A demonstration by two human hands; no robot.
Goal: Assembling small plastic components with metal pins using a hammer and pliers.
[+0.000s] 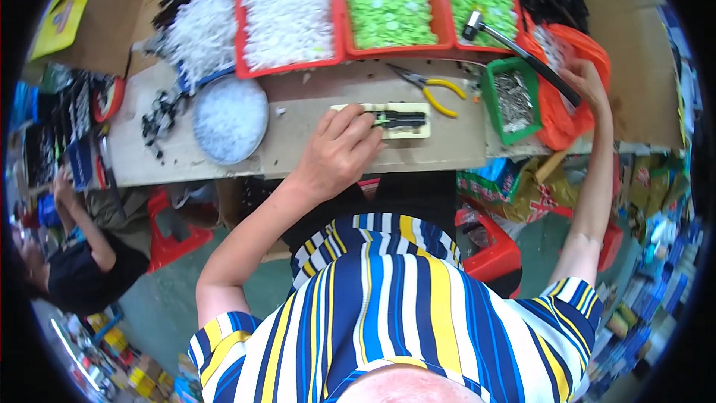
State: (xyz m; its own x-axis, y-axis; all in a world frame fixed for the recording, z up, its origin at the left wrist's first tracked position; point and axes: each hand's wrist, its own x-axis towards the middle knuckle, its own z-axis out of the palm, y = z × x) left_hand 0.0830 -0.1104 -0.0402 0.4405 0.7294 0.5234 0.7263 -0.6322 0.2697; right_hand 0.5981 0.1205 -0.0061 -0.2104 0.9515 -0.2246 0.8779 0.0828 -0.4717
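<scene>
My left hand (pixel 344 148) bends over the left end of a shallow cream block (pixel 416 131) at the table's front edge. Its fingertips close on a small green piece (pixel 382 117) beside a long black part (pixel 407 119) lying in the block; the fingers partly cover the piece. Off to the right, my right hand (pixel 587 83) is closed around the lower handle of a hammer (pixel 528 55). The hammer's metal head points away to the left, over the right-hand tray of green pieces. Beneath that hand lies an orange-red plastic bag (pixel 559 128).
Red trays (pixel 289 69) of white and green pieces line the back. Yellow-handled pliers (pixel 440 97) lie behind the block. A green bin (pixel 514 134) of metal parts stands right, a round bowl (pixel 195 123) of white pieces left. Another person (pixel 97 261) sits far left.
</scene>
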